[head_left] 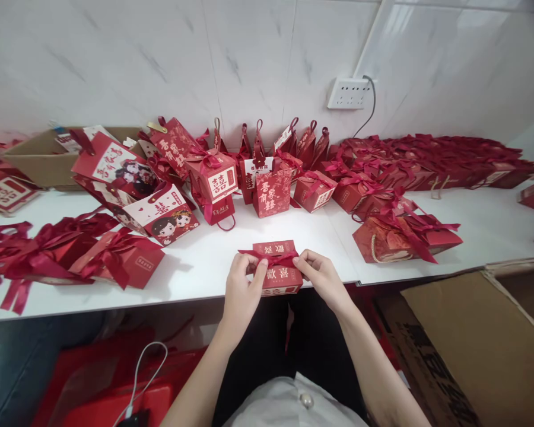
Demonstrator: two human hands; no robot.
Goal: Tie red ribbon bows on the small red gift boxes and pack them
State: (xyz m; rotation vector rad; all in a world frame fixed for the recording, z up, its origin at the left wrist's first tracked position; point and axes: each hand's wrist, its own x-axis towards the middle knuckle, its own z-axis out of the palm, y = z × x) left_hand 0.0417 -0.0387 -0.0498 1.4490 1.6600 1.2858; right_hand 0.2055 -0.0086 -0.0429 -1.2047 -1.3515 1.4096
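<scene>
A small red gift box (273, 284) with pale gold characters lies at the table's front edge, straight in front of me. Across its top runs a dark red ribbon (278, 259). My left hand (248, 277) pinches the ribbon at the left side of the box, thumb over the top. At the right side, my right hand (317, 270) has thumb and fingertips closed on the ribbon's other part. Whether the ribbon is knotted in the middle is too small to tell. Behind the box stands an upright red box (273, 193) with white characters.
Ribboned red boxes (129, 258) lie at the left, and another with a rope handle (396, 237) at the right. Many more boxes (427, 157) crowd the wall side. An open carton (485, 332) stands below right. A socket strip (349, 93) is on the wall.
</scene>
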